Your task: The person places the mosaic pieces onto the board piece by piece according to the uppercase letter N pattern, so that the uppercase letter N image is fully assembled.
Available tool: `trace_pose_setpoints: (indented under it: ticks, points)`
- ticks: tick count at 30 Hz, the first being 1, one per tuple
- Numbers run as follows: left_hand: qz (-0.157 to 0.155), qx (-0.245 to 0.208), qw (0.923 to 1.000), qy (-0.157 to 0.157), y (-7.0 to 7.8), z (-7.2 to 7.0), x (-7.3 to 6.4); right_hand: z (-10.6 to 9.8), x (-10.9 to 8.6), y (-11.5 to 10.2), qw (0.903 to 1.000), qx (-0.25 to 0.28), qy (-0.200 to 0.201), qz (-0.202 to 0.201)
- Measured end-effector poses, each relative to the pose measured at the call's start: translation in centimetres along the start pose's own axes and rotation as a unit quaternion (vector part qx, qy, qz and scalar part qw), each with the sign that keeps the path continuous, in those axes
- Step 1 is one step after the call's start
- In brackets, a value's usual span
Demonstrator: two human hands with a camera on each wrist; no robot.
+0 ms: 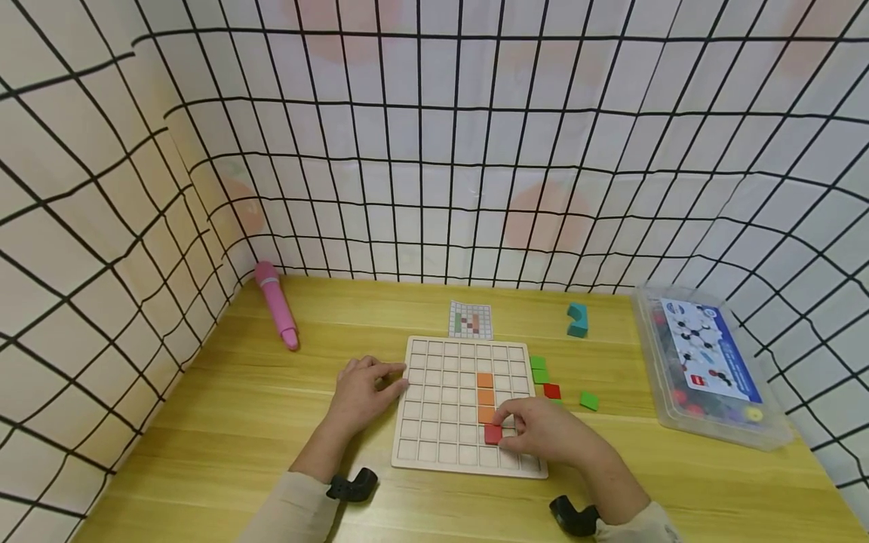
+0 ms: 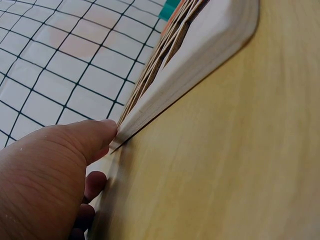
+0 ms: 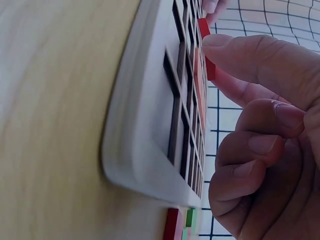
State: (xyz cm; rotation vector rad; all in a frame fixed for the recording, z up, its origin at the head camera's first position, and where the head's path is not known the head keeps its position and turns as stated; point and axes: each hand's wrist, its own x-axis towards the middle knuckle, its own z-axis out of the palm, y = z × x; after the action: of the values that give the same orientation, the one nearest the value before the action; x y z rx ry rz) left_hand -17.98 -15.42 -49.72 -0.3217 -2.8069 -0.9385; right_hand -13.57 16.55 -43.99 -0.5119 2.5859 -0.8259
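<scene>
Red tile [image 1: 492, 435]: over the lower right part of the grid, next below the orange column. It appears slightly right of that column in the head view and proud of the cell walls in the right wrist view; let go there, it would probably bridge a divider rather than seat.

Right hand [image 1: 546, 431]: thumb and forefinger pinch the red tile from its right side, the remaining fingers curled in. An uneven release could tip or twist the tile.

Orange tiles [image 1: 485, 397]: three in a column on the grid, the nearest beside the forefinger; a stray fingertip could dislodge it.

Gridded board [image 1: 468, 473]: flat on the table [image 1: 204, 422]. Sideways pressure during seating could slide or turn it.

Left hand [image 1: 360, 394]: tips touch the board's left edge without clasping round it. Such light contact may not resist a push from the other side.

Green tiles [image 1: 538, 369] and second red tile [image 1: 552, 391]: just beside the board's right edge, near the right hand; a backward sweep of that hand could scatter them.

Printed card [image 1: 470, 320]: at the board's far edge; a forward slip of the board could shove it aside.
</scene>
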Motion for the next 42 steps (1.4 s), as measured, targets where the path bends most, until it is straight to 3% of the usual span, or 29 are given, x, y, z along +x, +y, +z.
trace_pose_setpoints:
  ticks: [14, 29, 42]
  points:
    - [-0.003, -0.003, 1.0, -0.001, 0.0, -0.1, -0.1, 0.5, 0.5, -0.9, 0.9997, -0.023, 0.006, 0.008]
    - [-0.001, -0.004, 1.0, -0.004, 0.2, -0.1, 0.0, -0.2, -0.1, -0.4, 0.9996, 0.016, 0.007, 0.021]
    - [-0.005, 0.001, 1.0, -0.003, 0.3, -0.2, 0.0, -2.1, -1.3, 2.2, 0.9946, 0.033, 0.032, 0.093]
